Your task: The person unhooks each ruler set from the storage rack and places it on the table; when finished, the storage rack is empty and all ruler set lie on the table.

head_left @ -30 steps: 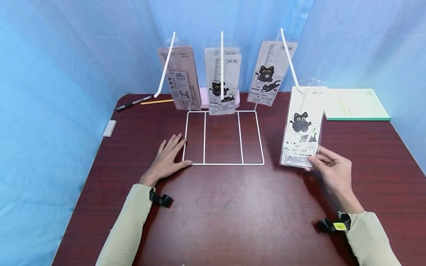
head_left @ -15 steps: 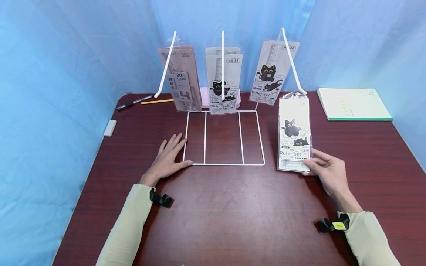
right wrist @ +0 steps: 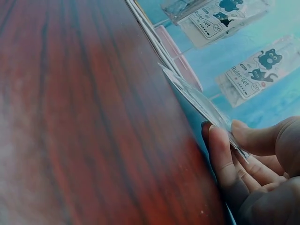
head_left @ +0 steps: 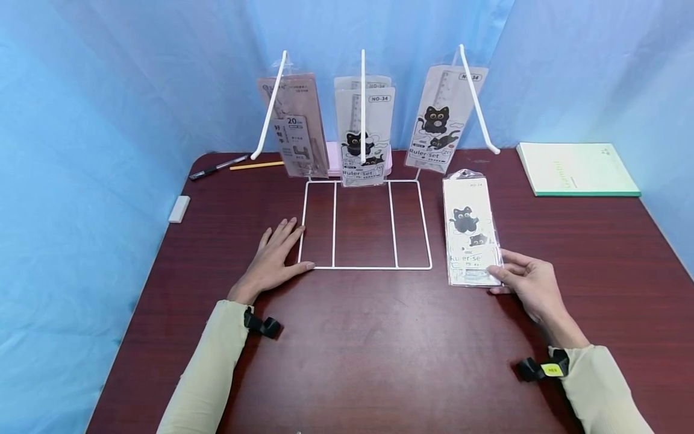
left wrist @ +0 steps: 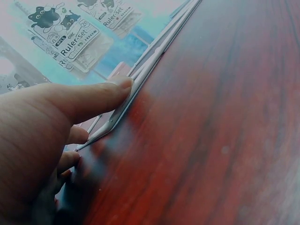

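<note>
My right hand (head_left: 528, 286) pinches the lower right corner of a packaged ruler set (head_left: 470, 241), thumb on top and fingers underneath. The clear pack carries a black cat print, and the right wrist view shows it edge-on, low over the table. My left hand (head_left: 273, 259) lies with spread fingers at the left front corner of a white wire display rack (head_left: 363, 267), its thumb touching the wire. On the rack's hooks hang a pink ruler pack (head_left: 298, 129) at left, cat ruler sets (head_left: 382, 132) in the middle, and another ruler set (head_left: 441, 120) at right.
A pale green-edged notebook (head_left: 577, 169) lies at the back right. Toward the back left are a black pen (head_left: 217, 167), a yellow pencil (head_left: 255, 166) and a white eraser (head_left: 179, 209). A pink case (head_left: 333, 157) sits behind the rack. Blue curtains enclose the table.
The right hand has brought the ruler set from beside the right hook's tip down and left, lowering it toward the table right of the rack. My left hand has stayed put.
</note>
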{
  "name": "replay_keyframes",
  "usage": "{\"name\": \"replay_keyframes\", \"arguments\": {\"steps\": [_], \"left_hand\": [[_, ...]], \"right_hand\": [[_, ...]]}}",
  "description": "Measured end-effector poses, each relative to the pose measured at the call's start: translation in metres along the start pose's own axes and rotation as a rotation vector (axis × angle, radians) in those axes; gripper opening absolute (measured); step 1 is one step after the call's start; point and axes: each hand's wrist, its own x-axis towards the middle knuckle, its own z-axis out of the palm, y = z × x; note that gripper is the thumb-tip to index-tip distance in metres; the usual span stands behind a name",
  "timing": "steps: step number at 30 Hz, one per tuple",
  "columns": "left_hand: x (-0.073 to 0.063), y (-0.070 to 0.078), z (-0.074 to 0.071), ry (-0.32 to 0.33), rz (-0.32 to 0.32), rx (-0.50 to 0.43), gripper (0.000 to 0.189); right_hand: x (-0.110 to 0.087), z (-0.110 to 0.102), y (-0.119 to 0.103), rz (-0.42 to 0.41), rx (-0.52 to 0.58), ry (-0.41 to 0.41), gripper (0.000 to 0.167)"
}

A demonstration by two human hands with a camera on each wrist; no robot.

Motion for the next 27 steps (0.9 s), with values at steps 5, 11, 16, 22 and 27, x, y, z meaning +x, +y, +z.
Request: {"name": "replay_keyframes", "arguments": {"steps": [5,11,16,22,27], "left_hand": [[0.000,0.000,0.000,-0.003,-0.002,0.007,0.087],[0.000,0.000,0.000,-0.002,-0.008,0.009,0.087],[0.000,0.000,0.001,-0.001,-0.007,0.011,0.087],[0.000,0.000,0.000,0.002,-0.002,0.006,0.086],[0.001,0.000,0.000,0.002,-0.002,0.004,0.086]], "right_hand": [[0.000,0.001,-0.002,0.019,-0.079,-0.019,0.064],[0.001,0.003,-0.010,0.068,-0.372,-0.022,0.064],[0.002,0.003,-0.014,0.056,-0.586,-0.008,0.059],[0.004,0.004,-0.015,0.015,-0.794,0.007,0.053],[0.006,0.005,-0.016,-0.076,-0.948,0.052,0.048]]}}
